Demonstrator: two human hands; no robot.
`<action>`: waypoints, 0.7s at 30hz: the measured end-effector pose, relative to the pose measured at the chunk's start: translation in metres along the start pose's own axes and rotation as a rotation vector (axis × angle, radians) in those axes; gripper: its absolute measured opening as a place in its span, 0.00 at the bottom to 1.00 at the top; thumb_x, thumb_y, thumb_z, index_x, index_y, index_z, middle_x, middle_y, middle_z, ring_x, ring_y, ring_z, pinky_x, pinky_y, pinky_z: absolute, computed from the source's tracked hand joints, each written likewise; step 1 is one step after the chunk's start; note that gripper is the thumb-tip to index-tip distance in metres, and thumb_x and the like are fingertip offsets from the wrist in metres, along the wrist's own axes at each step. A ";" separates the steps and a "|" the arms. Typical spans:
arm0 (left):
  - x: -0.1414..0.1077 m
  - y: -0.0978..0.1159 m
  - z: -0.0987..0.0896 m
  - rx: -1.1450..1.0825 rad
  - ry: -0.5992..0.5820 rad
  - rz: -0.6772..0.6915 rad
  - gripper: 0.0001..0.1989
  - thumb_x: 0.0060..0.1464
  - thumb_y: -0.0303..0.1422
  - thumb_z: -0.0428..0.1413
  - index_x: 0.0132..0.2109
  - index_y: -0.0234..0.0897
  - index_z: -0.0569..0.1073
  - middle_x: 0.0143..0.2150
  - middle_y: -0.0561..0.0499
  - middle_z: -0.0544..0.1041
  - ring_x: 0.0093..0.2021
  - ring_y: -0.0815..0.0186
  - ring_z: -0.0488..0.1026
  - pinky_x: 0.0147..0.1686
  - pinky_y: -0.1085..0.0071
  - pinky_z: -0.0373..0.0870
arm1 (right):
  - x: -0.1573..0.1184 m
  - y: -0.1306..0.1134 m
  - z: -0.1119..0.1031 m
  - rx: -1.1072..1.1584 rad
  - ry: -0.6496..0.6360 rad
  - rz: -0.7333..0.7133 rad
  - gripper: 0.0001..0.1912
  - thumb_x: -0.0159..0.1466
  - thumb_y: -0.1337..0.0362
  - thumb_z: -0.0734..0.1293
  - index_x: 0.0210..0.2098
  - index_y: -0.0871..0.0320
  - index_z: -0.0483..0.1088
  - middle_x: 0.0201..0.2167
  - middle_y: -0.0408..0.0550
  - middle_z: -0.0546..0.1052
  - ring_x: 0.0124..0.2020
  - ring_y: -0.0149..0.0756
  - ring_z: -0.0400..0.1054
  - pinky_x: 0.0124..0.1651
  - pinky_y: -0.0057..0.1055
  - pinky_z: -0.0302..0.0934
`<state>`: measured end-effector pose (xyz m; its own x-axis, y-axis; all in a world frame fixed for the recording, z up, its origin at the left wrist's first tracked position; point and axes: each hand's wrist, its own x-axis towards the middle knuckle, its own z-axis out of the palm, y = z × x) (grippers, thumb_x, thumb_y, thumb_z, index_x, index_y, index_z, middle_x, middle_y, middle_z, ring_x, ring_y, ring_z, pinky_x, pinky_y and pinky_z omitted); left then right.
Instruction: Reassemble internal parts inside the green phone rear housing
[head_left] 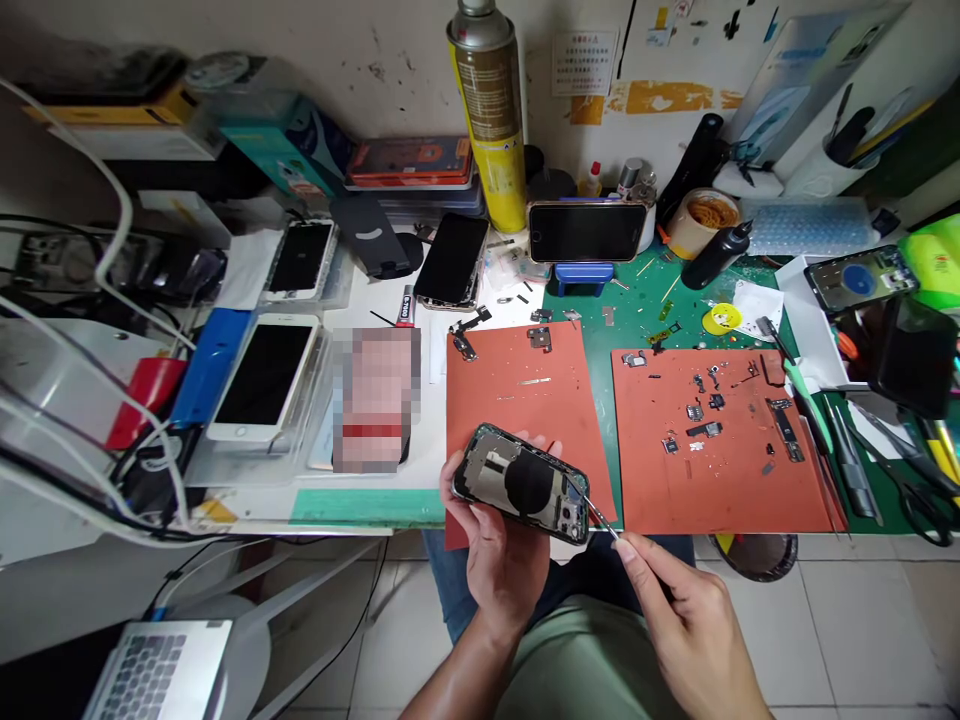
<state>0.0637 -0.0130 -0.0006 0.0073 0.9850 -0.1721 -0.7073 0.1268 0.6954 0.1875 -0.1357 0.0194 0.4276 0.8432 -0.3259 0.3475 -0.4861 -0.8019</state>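
Note:
In the head view, an opened phone housing [491, 462] lies tilted in my left hand [504, 560], whose fingers and thumb hold its edges. Inside it are a round dark pad and a camera cut-out at the right end. My right hand [675, 605] pinches slim metal tweezers [602, 518]; their tips touch or hover just over the housing's right end. Beneath and beyond the housing spreads a red-brown mat [517, 390] with small metal parts along its far side. A second mat [652, 480] to the right bears several small phone parts.
Phones [266, 375] lie at the left on plastic trays. A phone on a blue stand [583, 280] and a tall spray can [491, 130] stand at the back. Scissors [919, 500] and hand tools lie at the right edge. White cables [124, 220] hang at the far left.

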 end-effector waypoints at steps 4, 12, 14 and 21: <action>0.000 -0.001 -0.002 0.002 -0.017 0.014 0.18 0.71 0.42 0.61 0.64 0.60 0.72 0.63 0.48 0.82 0.62 0.49 0.82 0.63 0.32 0.75 | -0.001 -0.003 -0.001 0.012 -0.005 0.023 0.22 0.76 0.47 0.65 0.57 0.50 0.85 0.32 0.46 0.87 0.34 0.42 0.83 0.45 0.29 0.79; 0.002 -0.002 -0.001 0.010 -0.031 0.025 0.18 0.72 0.42 0.60 0.65 0.59 0.71 0.63 0.46 0.82 0.61 0.49 0.82 0.64 0.33 0.75 | -0.001 -0.005 0.000 0.029 0.007 0.016 0.22 0.76 0.47 0.66 0.56 0.51 0.85 0.38 0.46 0.89 0.36 0.40 0.84 0.42 0.24 0.78; 0.002 -0.001 0.001 0.018 -0.017 0.024 0.17 0.71 0.43 0.60 0.64 0.59 0.72 0.62 0.47 0.82 0.61 0.50 0.83 0.63 0.34 0.76 | -0.001 -0.006 0.000 0.027 0.011 0.011 0.22 0.76 0.47 0.65 0.56 0.51 0.85 0.39 0.47 0.89 0.36 0.40 0.84 0.41 0.24 0.78; 0.001 0.000 0.002 0.055 0.035 -0.002 0.19 0.68 0.45 0.64 0.62 0.60 0.73 0.61 0.49 0.82 0.60 0.50 0.83 0.63 0.33 0.77 | -0.002 -0.008 -0.003 0.044 0.002 0.010 0.22 0.76 0.47 0.66 0.56 0.51 0.85 0.35 0.46 0.88 0.38 0.43 0.85 0.44 0.27 0.79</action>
<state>0.0651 -0.0122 0.0007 -0.0162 0.9802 -0.1974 -0.6671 0.1364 0.7324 0.1863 -0.1338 0.0273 0.4328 0.8378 -0.3328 0.3063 -0.4839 -0.8198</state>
